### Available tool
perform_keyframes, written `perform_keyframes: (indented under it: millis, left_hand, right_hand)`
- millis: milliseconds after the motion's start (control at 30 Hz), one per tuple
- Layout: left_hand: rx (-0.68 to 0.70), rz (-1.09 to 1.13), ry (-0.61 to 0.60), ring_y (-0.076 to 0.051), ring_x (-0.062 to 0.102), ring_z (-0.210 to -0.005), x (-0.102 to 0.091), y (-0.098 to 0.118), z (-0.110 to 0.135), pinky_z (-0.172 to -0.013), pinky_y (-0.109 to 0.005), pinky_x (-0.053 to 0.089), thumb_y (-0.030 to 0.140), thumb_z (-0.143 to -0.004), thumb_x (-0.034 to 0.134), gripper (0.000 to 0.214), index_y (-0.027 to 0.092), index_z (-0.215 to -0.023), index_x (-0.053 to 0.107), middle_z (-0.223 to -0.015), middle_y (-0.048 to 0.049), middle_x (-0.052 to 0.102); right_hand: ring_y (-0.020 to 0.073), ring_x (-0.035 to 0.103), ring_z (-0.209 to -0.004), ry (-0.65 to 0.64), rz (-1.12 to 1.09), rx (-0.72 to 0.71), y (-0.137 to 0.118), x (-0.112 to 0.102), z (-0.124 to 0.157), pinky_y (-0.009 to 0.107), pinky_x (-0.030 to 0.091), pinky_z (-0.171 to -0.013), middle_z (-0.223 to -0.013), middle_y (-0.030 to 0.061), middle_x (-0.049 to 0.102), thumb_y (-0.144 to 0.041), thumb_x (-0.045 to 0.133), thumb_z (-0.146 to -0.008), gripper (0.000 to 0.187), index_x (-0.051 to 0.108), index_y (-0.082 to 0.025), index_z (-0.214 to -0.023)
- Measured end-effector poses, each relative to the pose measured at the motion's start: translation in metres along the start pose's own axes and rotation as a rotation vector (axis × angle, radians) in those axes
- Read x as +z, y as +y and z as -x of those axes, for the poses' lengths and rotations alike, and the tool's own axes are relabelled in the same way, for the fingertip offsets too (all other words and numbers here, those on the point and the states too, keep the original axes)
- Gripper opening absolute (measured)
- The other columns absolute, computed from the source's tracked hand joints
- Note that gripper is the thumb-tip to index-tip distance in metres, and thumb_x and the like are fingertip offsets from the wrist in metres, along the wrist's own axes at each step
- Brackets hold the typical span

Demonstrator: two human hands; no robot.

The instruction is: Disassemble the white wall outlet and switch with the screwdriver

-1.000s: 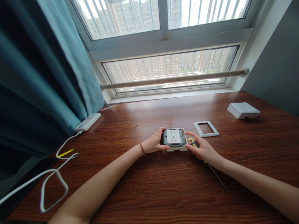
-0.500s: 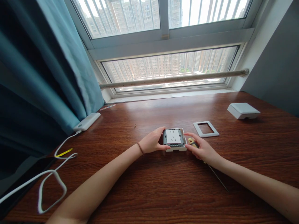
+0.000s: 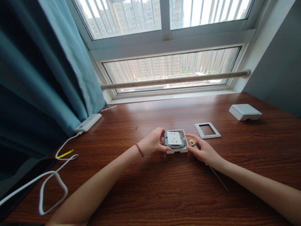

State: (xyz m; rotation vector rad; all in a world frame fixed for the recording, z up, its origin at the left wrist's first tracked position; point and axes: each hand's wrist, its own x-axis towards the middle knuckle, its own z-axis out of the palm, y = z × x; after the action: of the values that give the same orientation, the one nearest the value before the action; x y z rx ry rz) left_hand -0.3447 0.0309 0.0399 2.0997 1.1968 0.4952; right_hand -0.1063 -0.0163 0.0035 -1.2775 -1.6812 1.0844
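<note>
Socket module (image 3: 174,138) and open box (image 3: 176,151) between two hands

Working from afar, I start at the left of the frame: a white device (image 3: 88,122) with its cable lies by the curtain, well apart from the work. Left of centre, a small screw (image 3: 136,127) rests on the desk (image 3: 131,188), within easy reach, I judge.

My left hand (image 3: 154,141) is clamped on the module's left edge, thumb nearest me, probably to leave its face uncovered. The module sits in the box just below and right of centre. My right hand (image 3: 204,150) curls around a screwdriver (image 3: 194,144), shaft pointing toward the lower right; its fingertips meet the box's right wall, apparently bracing it. Both forearms slant inward.

Beyond lie the frame (image 3: 200,131), flat, and another white box (image 3: 245,110).
</note>
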Motion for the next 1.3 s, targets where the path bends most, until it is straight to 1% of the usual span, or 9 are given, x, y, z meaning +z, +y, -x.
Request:
perform_keyframes:
  millis: [167,300,467,600,667,833,1000,1133,1300]
  left_hand:
    - [-0.126,0.502,-0.082,-0.01,0.054,-0.067,0.006,-0.009,-0.005,-0.058,-0.025,0.044,0.025,-0.044,0.081,0.073,0.018,-0.099,0.033,-0.09,-0.0009,0.048]
    - [-0.169,0.7,-0.112,-0.01,0.056,-0.075,0.007,-0.012,-0.007,-0.061,-0.024,0.045,0.015,-0.042,0.082,0.076,0.02,-0.098,0.029,-0.1,-0.0036,0.046]
    - [-0.101,0.685,-0.125,-0.006,0.052,-0.068,0.004,-0.011,-0.006,-0.051,-0.016,0.038,0.013,-0.044,0.08,0.076,0.021,-0.099,0.029,-0.1,-0.0025,0.046]
    - [-0.075,0.647,-0.132,-0.004,0.05,-0.062,0.002,-0.011,-0.005,-0.049,-0.015,0.035,0.014,-0.045,0.08,0.075,0.021,-0.099,0.028,-0.094,0.0004,0.046]
    - [-0.099,0.637,-0.156,-0.003,0.048,-0.058,0.002,-0.011,-0.006,-0.048,-0.015,0.034,0.015,-0.046,0.08,0.074,0.02,-0.099,0.028,-0.086,0.0031,0.047]
    - [-0.152,0.606,-0.154,-0.004,0.048,-0.056,0.004,-0.014,-0.006,-0.051,-0.018,0.037,0.016,-0.049,0.08,0.074,0.018,-0.1,0.027,-0.079,0.0046,0.048]
    - [-0.145,0.596,-0.114,-0.006,0.053,-0.06,0.003,-0.009,-0.005,-0.054,-0.02,0.041,0.019,-0.048,0.08,0.075,0.017,-0.105,0.031,-0.081,0.0024,0.051]
    - [-0.12,0.586,-0.076,-0.007,0.055,-0.062,0.0,0.0,-0.002,-0.052,-0.019,0.043,0.018,-0.049,0.08,0.074,0.016,-0.108,0.035,-0.09,-0.0023,0.052]
    - [-0.103,0.7,-0.058,-0.016,0.063,-0.079,-0.003,0.004,0.001,-0.065,-0.03,0.052,0.016,-0.05,0.079,0.074,0.021,-0.111,0.037,-0.118,-0.0094,0.043]
  right_hand:
    - [0.0112,0.049,-0.048,0.003,0.012,-0.003,-0.001,0.0,0.0,0.024,0.042,-0.048,-0.065,-0.0018,0.056,-0.036,0.057,-0.075,0.052,0.048,-0.02,-0.123]
    - [0.0112,0.049,-0.047,-0.007,0.017,-0.006,-0.001,0.0,0.001,0.023,0.041,-0.047,-0.064,-0.0024,0.056,-0.035,0.058,-0.075,0.052,0.047,-0.021,-0.123]
    - [0.0126,0.053,-0.054,-0.025,0.043,-0.036,-0.001,0.0,0.001,0.024,0.044,-0.055,-0.067,-0.0025,0.058,-0.031,0.058,-0.075,0.054,0.043,-0.023,-0.127]
    - [0.0185,0.058,-0.081,-0.006,0.097,-0.097,0.001,-0.002,-0.001,0.029,0.045,-0.073,-0.092,0.0033,0.063,-0.032,0.059,-0.074,0.055,0.046,-0.023,-0.126]
    - [0.0185,0.059,-0.08,-0.024,0.11,-0.089,0.002,-0.002,-0.001,0.029,0.045,-0.072,-0.094,0.0041,0.063,-0.034,0.059,-0.074,0.055,0.046,-0.021,-0.127]
    - [0.0137,0.056,-0.058,-0.057,0.122,-0.052,0.003,-0.001,-0.001,0.025,0.045,-0.059,-0.067,-0.0015,0.06,-0.034,0.055,-0.078,0.053,0.045,-0.018,-0.127]
    - [0.0189,0.06,-0.078,-0.058,0.174,-0.103,0.003,-0.002,-0.002,0.03,0.045,-0.076,-0.086,0.0035,0.066,-0.034,0.056,-0.077,0.051,0.047,-0.018,-0.125]
    - [0.0225,0.06,-0.088,-0.074,0.177,-0.11,0.004,-0.003,-0.003,0.034,0.044,-0.082,-0.096,0.0057,0.066,-0.036,0.056,-0.077,0.052,0.047,-0.019,-0.125]
    - [0.0234,0.061,-0.087,-0.079,0.181,-0.108,0.004,-0.003,-0.003,0.036,0.045,-0.083,-0.094,0.0057,0.067,-0.036,0.057,-0.076,0.053,0.046,-0.019,-0.125]
